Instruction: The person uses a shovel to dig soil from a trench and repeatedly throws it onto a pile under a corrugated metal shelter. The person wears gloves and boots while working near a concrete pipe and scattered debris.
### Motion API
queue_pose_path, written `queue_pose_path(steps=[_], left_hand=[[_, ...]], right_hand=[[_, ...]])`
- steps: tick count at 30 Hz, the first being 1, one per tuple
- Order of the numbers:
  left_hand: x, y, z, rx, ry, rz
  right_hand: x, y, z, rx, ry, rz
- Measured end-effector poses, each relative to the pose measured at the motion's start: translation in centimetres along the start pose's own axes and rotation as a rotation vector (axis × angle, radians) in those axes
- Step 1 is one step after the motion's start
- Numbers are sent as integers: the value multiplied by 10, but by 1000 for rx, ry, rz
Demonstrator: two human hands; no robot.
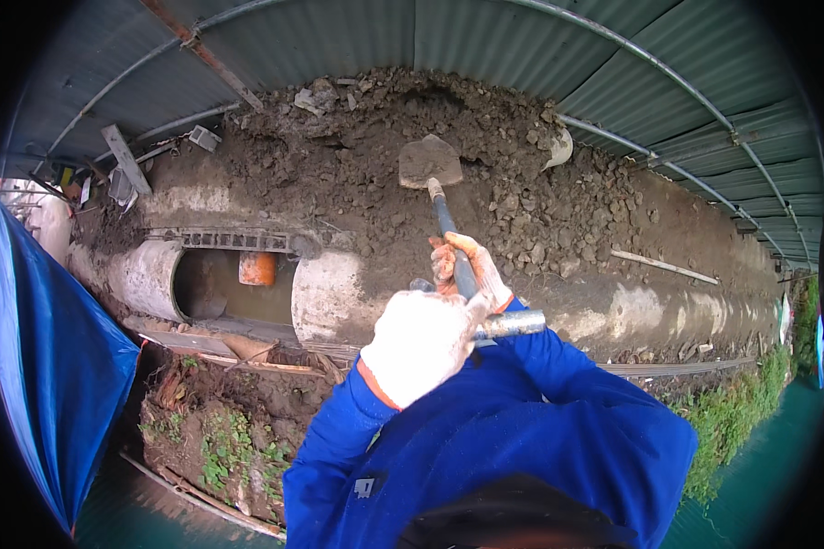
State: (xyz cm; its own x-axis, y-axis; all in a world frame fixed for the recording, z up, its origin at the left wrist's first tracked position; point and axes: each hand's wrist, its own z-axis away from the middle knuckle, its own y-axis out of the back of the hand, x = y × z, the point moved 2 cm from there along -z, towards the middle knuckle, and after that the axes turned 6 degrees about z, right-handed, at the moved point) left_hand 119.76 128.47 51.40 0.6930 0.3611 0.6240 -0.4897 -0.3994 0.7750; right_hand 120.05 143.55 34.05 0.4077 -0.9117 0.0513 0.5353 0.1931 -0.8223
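Observation:
A shovel (445,214) with a dark shaft reaches away from me, its mud-coloured blade (430,162) lying against the loose soil ahead. My left hand (421,346), in a white glove with an orange cuff, is closed around the crosswise grip at the near end. A metal tube end (515,323) of that grip sticks out to the right. Farther up, my right hand (474,267), in a soiled white and orange glove, wraps the shaft. I cannot tell how much of the soil on the blade is loose.
A concrete pipe (328,291) runs across, with an opening at left showing murky water and an orange pipe piece (257,268). Rubble and clods (531,215) lie ahead. A pale rod (665,266) lies at right, a blue tarp (55,339) hangs left, and corrugated sheeting (485,41) stands behind.

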Motion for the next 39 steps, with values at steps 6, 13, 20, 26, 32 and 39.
queue_pose_path(steps=[6,13,20,26,32,39], left_hand=[[-119,-77,-76,-122,208,61],[-170,-117,-121,-94,170,95],[-171,-86,-160,-187,116,66],[-159,-74,-145,-38,356,-57],[-143,-96,-117,-32,324,-40],[-164,-85,-120,18,264,33]], right_hand=[[-46,72,-57,128,-16,41],[-91,46,68,685,674,1438],[-128,-60,9,395,575,2866],[-137,-74,-34,355,404,3015],[-106,-51,-15,499,128,3037],[-111,-54,-31,526,301,2963]])
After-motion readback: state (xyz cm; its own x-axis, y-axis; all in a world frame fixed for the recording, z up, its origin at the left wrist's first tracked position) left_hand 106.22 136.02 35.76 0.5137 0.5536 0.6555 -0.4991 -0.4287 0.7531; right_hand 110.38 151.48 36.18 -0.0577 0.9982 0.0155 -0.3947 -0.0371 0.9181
